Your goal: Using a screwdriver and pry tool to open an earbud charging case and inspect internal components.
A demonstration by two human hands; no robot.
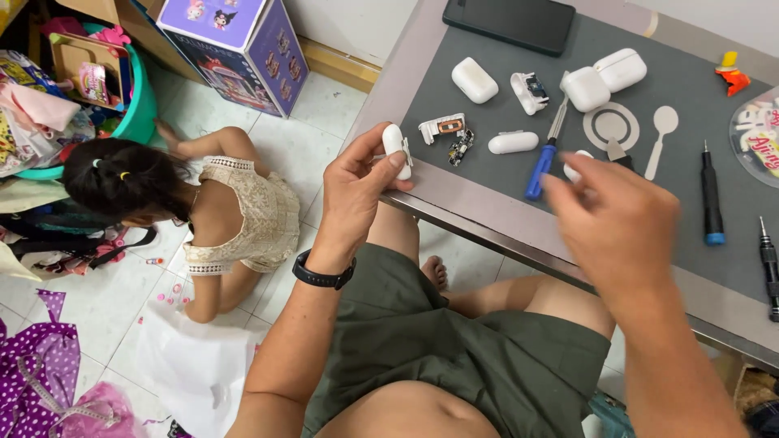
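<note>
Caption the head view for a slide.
Left hand pinches a white earbud-case part; right hand reaches over the grey mat.

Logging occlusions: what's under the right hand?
The right hand covers part of a white piece and a metal blade on the grey mat; the rest is hidden.

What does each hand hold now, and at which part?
Left hand pinches a white case half by its upper end. Right hand is blurred; its hold cannot be told.

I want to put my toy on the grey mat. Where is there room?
The grey mat is bare below the white spoon-shaped tool, between the right hand and the black screwdriver. Also bare left of the white case. The middle is crowded with small parts.
</note>
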